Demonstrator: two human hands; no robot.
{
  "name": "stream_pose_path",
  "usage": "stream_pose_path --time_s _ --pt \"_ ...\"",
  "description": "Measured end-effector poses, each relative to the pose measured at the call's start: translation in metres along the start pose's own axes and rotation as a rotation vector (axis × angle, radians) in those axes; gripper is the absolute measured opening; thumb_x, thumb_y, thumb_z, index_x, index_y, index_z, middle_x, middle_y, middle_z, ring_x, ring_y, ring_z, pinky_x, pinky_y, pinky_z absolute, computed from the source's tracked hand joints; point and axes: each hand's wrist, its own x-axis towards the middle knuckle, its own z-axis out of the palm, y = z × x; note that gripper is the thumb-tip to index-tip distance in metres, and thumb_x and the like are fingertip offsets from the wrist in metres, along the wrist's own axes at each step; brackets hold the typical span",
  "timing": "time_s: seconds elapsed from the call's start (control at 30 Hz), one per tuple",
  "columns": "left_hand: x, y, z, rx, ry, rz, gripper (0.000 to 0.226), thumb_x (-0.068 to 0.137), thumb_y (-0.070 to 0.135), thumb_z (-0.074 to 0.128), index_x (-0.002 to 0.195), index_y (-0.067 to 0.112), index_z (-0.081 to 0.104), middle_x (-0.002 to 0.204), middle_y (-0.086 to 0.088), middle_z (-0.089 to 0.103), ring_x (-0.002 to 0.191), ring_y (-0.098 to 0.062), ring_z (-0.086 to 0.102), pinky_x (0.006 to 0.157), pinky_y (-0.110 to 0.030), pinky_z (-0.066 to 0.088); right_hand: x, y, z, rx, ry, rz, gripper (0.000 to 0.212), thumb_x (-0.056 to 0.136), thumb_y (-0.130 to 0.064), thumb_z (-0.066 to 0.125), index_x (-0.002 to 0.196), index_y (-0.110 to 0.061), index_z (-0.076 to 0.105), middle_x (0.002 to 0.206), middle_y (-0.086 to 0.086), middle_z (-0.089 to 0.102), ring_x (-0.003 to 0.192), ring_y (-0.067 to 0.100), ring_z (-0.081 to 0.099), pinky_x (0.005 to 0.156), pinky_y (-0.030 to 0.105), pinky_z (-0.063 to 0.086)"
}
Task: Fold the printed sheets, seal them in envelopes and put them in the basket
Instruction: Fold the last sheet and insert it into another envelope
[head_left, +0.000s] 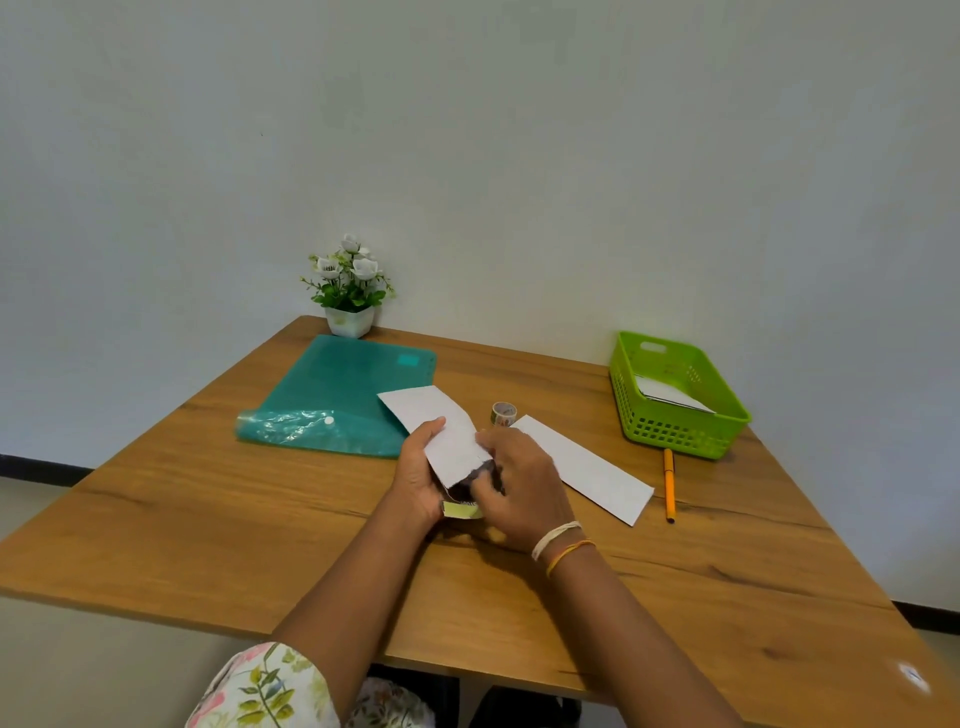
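The envelope (441, 431) was gripped in the left hand (415, 478), mouth kept toward the right hand (519, 483) – there a folded printed sheet (467, 493) was pinched and fed in; the basket (675, 431) – one sealed envelope inside – was waiting far right

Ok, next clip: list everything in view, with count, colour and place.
table: one, wood brown, fills the foreground
potted plant: one, white flowers, far left corner
plastic folder: one, teal, left of centre
envelope: one, white, held in both hands
printed sheet: one, folded, going into that envelope
second envelope: one, white, flat at right
tape roll: one, patterned, centre
pen: one, orange, near basket
basket: one, green, right, white paper inside
left hand: holds envelope
right hand: holds sheet
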Motion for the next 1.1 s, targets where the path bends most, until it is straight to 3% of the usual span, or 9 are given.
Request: stream_pose_path --time_s 0.07,0.13,0.3,0.47,0.6,0.8,0.87,1.0,1.1 --pt "0.002 0.007 -0.001 -0.055 -0.032 -0.032 0.055 0.083 0.029 0.066 0.130 0.008 0.049 0.104 -0.023 0.064 0.087 -0.037 0.064 0.086 -0.049 0.052 0.004 0.012 -0.009 0.163 0.138 0.222 0.028 0.082 -0.018 0.061 0.108 -0.013 0.066 0.109 0.001 0.066 0.100 0.014 0.059 0.082 0.021 0.047" --pt "0.005 0.013 0.000 -0.080 -0.065 -0.070 0.060 0.082 0.038 0.068 0.129 0.007 0.048 0.108 -0.025 0.063 0.086 -0.037 0.065 0.085 -0.049 0.052 0.015 0.039 -0.017 0.059 0.150 0.450 0.029 0.088 -0.017 0.055 0.115 -0.012 0.063 0.118 0.008 0.063 0.108 0.022 0.057 0.086 0.027 0.044" --pt "0.015 0.013 0.001 -0.097 -0.071 -0.110 0.075 0.079 0.064 0.062 0.128 0.008 0.050 0.116 -0.025 0.061 0.093 -0.036 0.064 0.080 -0.049 0.052 0.032 0.097 -0.033 -0.467 -0.373 0.752 0.060 0.085 -0.050 0.056 0.134 -0.017 0.044 0.139 0.010 0.047 0.126 0.029 0.045 0.101 0.042 0.039" --pt "0.024 0.011 -0.003 -0.136 -0.112 -0.125 0.082 0.072 0.074 0.060 0.126 0.013 0.053 0.113 -0.023 0.063 0.091 -0.035 0.065 0.083 -0.050 0.052 0.040 0.097 -0.044 -0.536 -0.542 0.776 0.077 0.064 -0.069 0.067 0.120 -0.018 0.053 0.124 0.005 0.059 0.113 0.027 0.055 0.094 0.041 0.045" --pt "0.031 0.011 -0.005 -0.158 -0.118 -0.123 0.085 0.070 0.075 0.061 0.128 0.014 0.053 0.115 -0.023 0.063 0.093 -0.036 0.065 0.092 -0.052 0.049 0.042 0.083 -0.047 -0.358 -0.625 0.861 0.084 0.063 -0.057 0.079 0.125 -0.009 0.049 0.127 0.008 0.056 0.105 0.025 0.055 0.076 0.031 0.045" --pt "0.034 0.014 -0.005 -0.247 -0.141 -0.061 0.080 0.073 0.073 0.059 0.127 0.013 0.054 0.119 -0.020 0.062 0.098 -0.037 0.063 0.098 -0.054 0.045 0.031 0.063 -0.052 0.177 -0.559 0.934 0.065 0.071 -0.040 0.080 0.121 -0.009 0.050 0.115 0.010 0.062 0.093 0.024 0.060 0.078 0.033 0.050" --pt "0.032 0.014 -0.005 -0.240 -0.147 -0.046 0.079 0.076 0.073 0.057 0.127 0.013 0.052 0.115 -0.021 0.063 0.097 -0.037 0.063 0.095 -0.054 0.048 0.021 0.060 -0.052 0.400 -0.557 0.988 0.061 0.072 -0.034 0.081 0.120 -0.009 0.052 0.108 0.013 0.066 0.090 0.027 0.065 0.084 0.039 0.055" --pt "0.032 0.015 -0.007 -0.205 -0.140 -0.017 0.082 0.077 0.075 0.053 0.131 0.014 0.049 0.113 -0.022 0.064 0.095 -0.038 0.066 0.085 -0.052 0.054 0.005 0.053 -0.065 0.705 -0.657 1.016 0.059 0.071 -0.025 0.081 0.121 -0.015 0.052 0.095 0.013 0.069 0.072 0.024 0.068 0.062 0.032 0.057" --pt "0.034 0.015 -0.010 -0.209 -0.147 -0.013 0.087 0.075 0.079 0.050 0.132 0.013 0.047 0.112 -0.023 0.063 0.093 -0.039 0.066 0.082 -0.054 0.054 -0.005 0.048 -0.066 0.768 -0.772 0.924 0.061 0.065 -0.026 0.079 0.119 -0.016 0.054 0.089 0.009 0.070 0.070 0.021 0.069 0.061 0.031 0.056"
